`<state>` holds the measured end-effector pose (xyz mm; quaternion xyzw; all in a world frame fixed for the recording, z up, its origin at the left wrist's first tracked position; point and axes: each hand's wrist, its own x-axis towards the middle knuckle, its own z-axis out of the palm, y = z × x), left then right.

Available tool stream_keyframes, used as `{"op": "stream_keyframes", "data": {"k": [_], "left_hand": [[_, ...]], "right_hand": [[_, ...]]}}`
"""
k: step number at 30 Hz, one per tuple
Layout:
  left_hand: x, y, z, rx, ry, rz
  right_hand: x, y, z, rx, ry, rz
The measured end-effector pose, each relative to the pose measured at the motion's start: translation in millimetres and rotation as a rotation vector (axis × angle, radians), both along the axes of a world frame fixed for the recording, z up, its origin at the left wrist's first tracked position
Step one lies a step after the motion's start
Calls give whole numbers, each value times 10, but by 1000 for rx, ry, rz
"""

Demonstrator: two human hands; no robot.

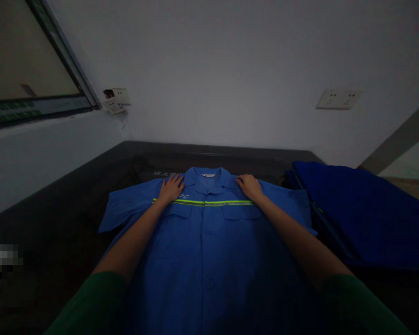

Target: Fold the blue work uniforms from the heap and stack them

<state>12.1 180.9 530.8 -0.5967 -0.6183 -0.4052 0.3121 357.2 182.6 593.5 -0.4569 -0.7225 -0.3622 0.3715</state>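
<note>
A blue short-sleeved work shirt [202, 242] lies spread out face up, its collar away from me and a yellow-green reflective stripe across the chest. Flat on the shoulder at the left of the collar rests my left hand [172, 188], fingers spread. My right hand [250, 187] lies on the opposite shoulder, its fingers slightly bent on the cloth and holding nothing that I can see. Both sleeves stretch outward. The shirt's lower part falls into shadow.
Folded darker blue cloth [366, 214] is piled on the right. Under the shirt is a dark surface [101, 172] reaching the white wall [216, 83]. Wall sockets [338, 99] and a window [31, 51] are above. A pixelated patch sits at the left edge.
</note>
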Motion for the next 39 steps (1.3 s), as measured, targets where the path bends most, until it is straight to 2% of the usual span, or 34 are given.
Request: {"op": "stream_keyframes", "data": {"k": [6,12,17,24,29,32,34,37,39], "left_hand": [[8,-14,9,6,-9,20],[6,4,1,23,-20,-1],[6,25,12,26,-26,4],[-4,56,57,9,-41,3],[-5,49,51,24,-42,-8],[-1,1,49,78,-70,-51],[11,-80,48,202,-101,-103],[42,-306,14,437,-124,-184],[63,-539,-69,522,-118,-261]], "right_hand": [[-136,142,394,-49,129,-69],[-218,351,540,-160,120,-84],[-256,374,559,-121,112,-106],[-386,345,435,18,122,-108],[-318,239,381,37,105,-70],[-184,52,240,86,73,53],[-30,-142,30,114,26,173],[337,-550,-457,95,-26,362],[658,-895,-843,27,-19,467]]}}
